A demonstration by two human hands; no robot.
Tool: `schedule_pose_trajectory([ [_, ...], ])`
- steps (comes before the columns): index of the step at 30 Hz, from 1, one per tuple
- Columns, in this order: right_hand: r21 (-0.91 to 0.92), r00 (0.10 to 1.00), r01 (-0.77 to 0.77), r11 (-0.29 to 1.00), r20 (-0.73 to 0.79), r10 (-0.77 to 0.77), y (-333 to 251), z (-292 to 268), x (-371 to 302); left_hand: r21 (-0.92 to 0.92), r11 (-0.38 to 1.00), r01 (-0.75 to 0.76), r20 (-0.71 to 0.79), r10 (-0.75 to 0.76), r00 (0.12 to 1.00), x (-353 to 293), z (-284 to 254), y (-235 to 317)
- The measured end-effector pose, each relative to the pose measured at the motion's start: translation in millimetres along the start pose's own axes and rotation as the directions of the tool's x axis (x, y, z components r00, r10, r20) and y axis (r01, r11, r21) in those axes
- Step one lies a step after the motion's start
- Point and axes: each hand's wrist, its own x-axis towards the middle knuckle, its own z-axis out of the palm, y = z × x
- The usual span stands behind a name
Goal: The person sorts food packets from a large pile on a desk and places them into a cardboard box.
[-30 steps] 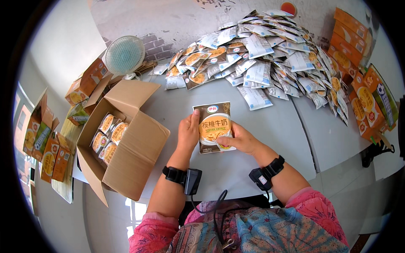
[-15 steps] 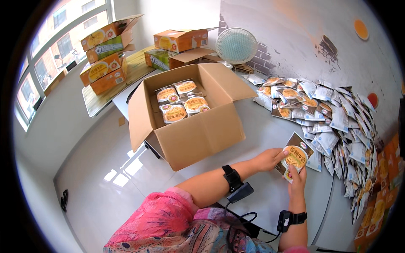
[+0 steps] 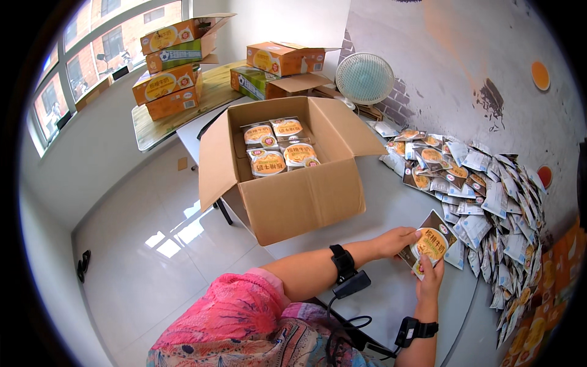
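Note:
A flat brown-and-white food packet (image 3: 430, 243) with a bowl printed on its front is held over the grey table, face up. My left hand (image 3: 397, 241) pinches its left edge, and my right hand (image 3: 430, 275) grips its lower end with the thumb on top. How many packets are in the grip cannot be told. To the left stands an open cardboard box (image 3: 302, 199) with its flaps spread. Inside it, similar packets (image 3: 267, 163) lie face up in several stacks. A large heap of loose packets (image 3: 483, 196) spreads to the right of my hands.
A white fan (image 3: 365, 78) stands behind the box. Printed cartons (image 3: 168, 82) are stacked on a wooden table (image 3: 147, 133) at the far left, with more cartons (image 3: 284, 58) at the back. Orange cartons (image 3: 544, 293) stand at the lower right. A cable (image 3: 333, 318) hangs from my left wrist strap.
The whole view has shifted slightly, so the box and heap sit a little differently in it. Both hands still hold the packet, with almost the same grip.

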Motion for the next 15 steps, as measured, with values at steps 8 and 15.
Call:
schedule_pose_trajectory([
  [8, -0.098, 0.996, 0.026, 0.995, 0.089, -0.018, -2.4, -0.7, -2.4, -0.297, 0.952, -0.071, 0.102, 0.106, 0.989, 4.8, 1.5, -4.7],
  [15, 0.062, 0.994, 0.091, 0.994, 0.057, -0.095, 3.5, -6.3, -0.2, -0.41, 0.911, 0.04, 0.047, -0.023, 0.999, 9.8, 3.2, 1.7],
])
